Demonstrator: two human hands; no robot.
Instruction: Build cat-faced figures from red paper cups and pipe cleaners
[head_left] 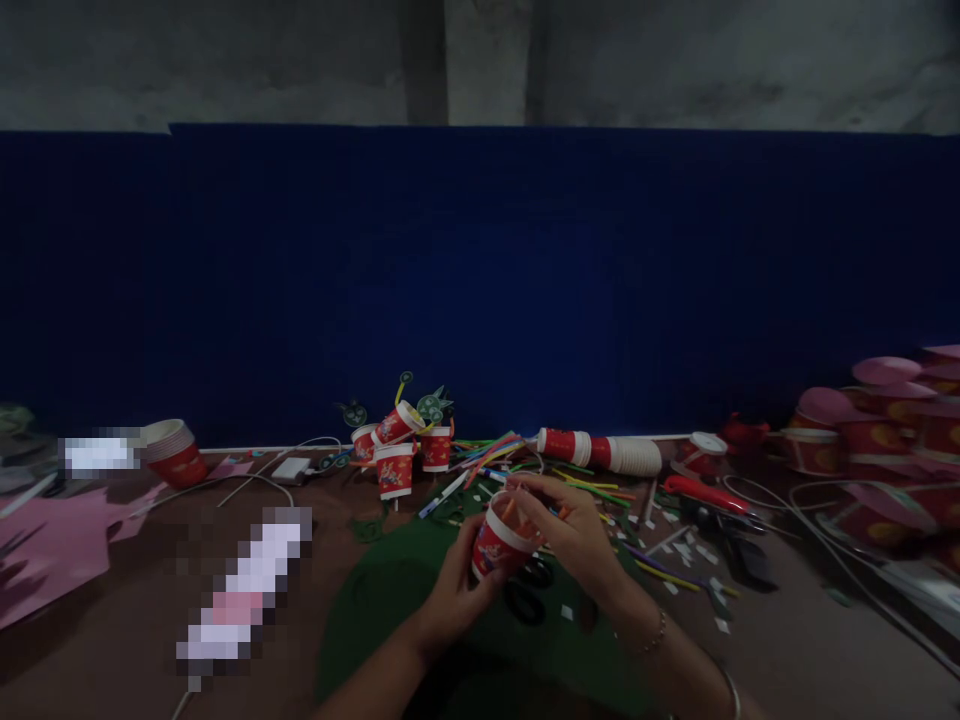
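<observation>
- The left hand has its fingers closed around the lower side of a red paper cup with a white rim and printed pattern, holding it tilted with the mouth turned up and away from the person.
- The right hand sits at the cup's rim, its fingers curled over the opening and pinching something thin and orange there; what that piece is cannot be told in the dim light.
- Directly beneath both hands lies a dark green sheet of felt or paper on the brown tabletop; black scissors lie on it just under the cup.
- Beyond the fingers, a loose bundle of thin coloured sticks or straws lies spread out.
- Further out past the left fingers stands a cluster of small red printed cups with green cut-out decorations.
- Beyond the right fingers, a long stack of red and white paper cups lying on its side rests near the blue backdrop.
- Well off to the right of the right hand lie a red-handled tool and piles of pink-lidded red tubs.
- Far to the left of the left hand lie pink paper sheets.
</observation>
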